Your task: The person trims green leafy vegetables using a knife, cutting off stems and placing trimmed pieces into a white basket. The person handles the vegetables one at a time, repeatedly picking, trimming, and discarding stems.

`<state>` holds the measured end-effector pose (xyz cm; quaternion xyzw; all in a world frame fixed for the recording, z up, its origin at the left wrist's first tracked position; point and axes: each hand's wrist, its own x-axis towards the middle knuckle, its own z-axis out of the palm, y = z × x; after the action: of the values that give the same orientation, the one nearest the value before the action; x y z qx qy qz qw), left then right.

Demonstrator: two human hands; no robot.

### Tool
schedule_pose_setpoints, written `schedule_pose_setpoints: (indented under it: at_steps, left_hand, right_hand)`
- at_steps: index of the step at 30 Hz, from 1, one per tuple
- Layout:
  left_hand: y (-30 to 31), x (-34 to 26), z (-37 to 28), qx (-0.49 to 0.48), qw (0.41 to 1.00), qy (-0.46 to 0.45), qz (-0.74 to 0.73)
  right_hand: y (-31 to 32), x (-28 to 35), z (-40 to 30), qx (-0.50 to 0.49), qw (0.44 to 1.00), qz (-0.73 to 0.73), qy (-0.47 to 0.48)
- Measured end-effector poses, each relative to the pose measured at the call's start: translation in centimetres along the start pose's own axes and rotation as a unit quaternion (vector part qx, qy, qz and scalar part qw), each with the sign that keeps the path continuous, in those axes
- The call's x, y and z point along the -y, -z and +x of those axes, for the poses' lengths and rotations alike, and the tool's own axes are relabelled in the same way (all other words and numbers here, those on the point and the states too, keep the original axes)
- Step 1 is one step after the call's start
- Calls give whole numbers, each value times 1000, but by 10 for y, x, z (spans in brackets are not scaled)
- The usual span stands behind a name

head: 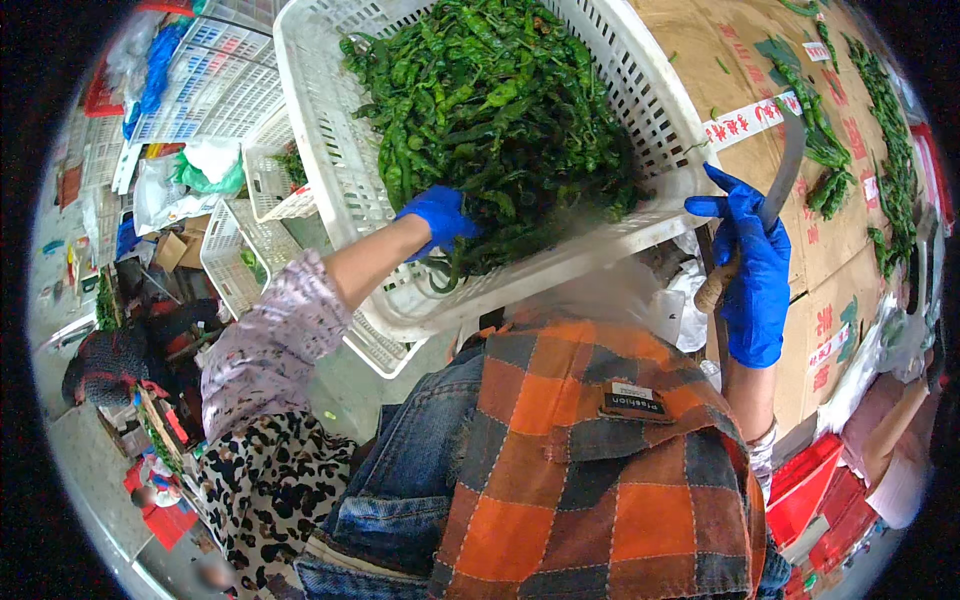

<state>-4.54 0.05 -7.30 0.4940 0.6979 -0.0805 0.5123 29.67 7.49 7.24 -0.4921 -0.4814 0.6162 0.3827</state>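
Observation:
A large white plastic crate (319,150) with slotted walls lies tilted before me, heaped with long green chili peppers (502,97). My left hand (441,219), in a blue glove, reaches over the crate's side into the lower part of the heap. Its fingertips are hidden among the peppers, so whether they grip any is unclear. To the right of the crate, my gloved right hand (750,255) holds a knife (787,161) by its wooden handle, blade upward. The index finger and another finger stretch towards the crate's corner; I cannot tell if they touch it.
Flattened cardboard (757,75) covers the surface at right, bearing printing and rows of green peppers (889,150). Smaller white crates (232,255) stand on the floor at left. A person's arm (896,420) shows at far right, near a red box (806,487).

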Motion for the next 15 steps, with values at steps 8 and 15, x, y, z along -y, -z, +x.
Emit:
schedule_pose_setpoints:
  at_steps: [8,15]
  left_hand:
    - [41,-57,-79,-161,916,-108,-352]
    - [37,-98,-111,-142,880,-251,-377]
  right_hand:
    - [-37,-8,5,227,965,-74,103]
    - [-80,-19,27,194,798,-438,365]
